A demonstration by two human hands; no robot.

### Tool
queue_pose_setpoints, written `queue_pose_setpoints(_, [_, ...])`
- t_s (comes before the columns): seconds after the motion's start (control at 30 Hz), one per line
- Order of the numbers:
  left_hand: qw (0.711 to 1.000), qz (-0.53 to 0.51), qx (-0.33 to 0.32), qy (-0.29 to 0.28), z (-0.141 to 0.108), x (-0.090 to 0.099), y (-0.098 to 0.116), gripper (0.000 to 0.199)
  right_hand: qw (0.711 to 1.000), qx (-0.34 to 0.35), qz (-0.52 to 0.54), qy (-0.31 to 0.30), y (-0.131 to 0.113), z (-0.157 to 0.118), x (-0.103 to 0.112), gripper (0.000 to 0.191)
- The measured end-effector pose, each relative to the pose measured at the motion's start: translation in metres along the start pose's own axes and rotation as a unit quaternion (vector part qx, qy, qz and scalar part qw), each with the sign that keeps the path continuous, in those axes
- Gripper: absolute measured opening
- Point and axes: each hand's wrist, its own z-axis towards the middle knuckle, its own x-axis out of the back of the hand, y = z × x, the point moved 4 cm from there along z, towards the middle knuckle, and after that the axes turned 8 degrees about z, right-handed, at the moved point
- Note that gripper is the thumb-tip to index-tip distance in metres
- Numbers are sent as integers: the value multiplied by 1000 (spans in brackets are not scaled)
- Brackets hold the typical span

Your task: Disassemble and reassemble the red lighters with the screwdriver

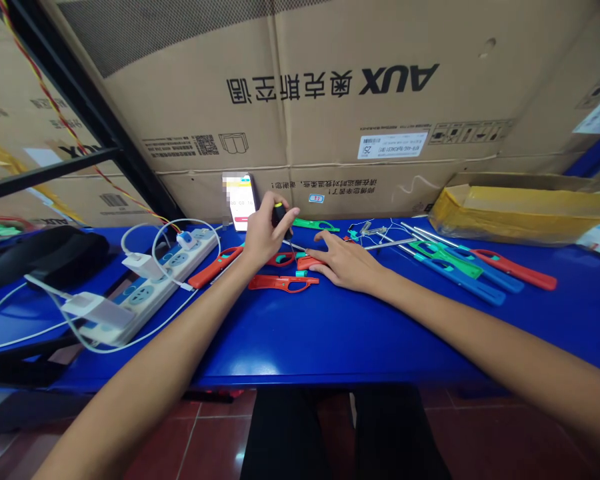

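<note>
Left hand (267, 228) grasps a screwdriver (281, 215) upright, tip hard to make out, right of the phone (241, 203). Right hand (345, 261), further right of the phone, presses a red lighter casing (307, 262), partly hidden by its fingers.

Workshop or storeroom workbench: a blue-painted metal worktop (290, 340) beneath large brown cardboard air-conditioner cartons (330, 40), beside a black metal shelving frame (50, 170). A white multi-socket power strip (153, 287) lies on the worktop; the floor is of dark red glossy tiles (213, 440).
</note>
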Motion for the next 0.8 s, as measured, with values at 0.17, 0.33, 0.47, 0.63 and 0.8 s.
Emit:
queue_pose_setpoints(0.17, [1000, -8, 3, 24, 2, 4, -1, 23, 1000, 8, 18, 16, 5, -1, 5, 47])
queue_pose_setpoints(0.33, [994, -84, 19, 66, 8, 6, -6, 32, 999, 9, -17, 51, 12, 0, 25, 28])
queue_pose_setpoints(0.47, [984, -137, 35, 110, 14, 10, -8, 39, 999, -5, -50, 16, 11, 1, 24, 31])
queue_pose_setpoints(0.63, [989, -125, 10, 79, 12, 8, -2, 39, 999, -13, -33, -18, 14, 1, 5, 50])
queue_pose_setpoints(0.8, [992, -115, 25, 39, 7, 2, -1, 37, 999, -33, -29, -9, 25, 3, -3, 54])
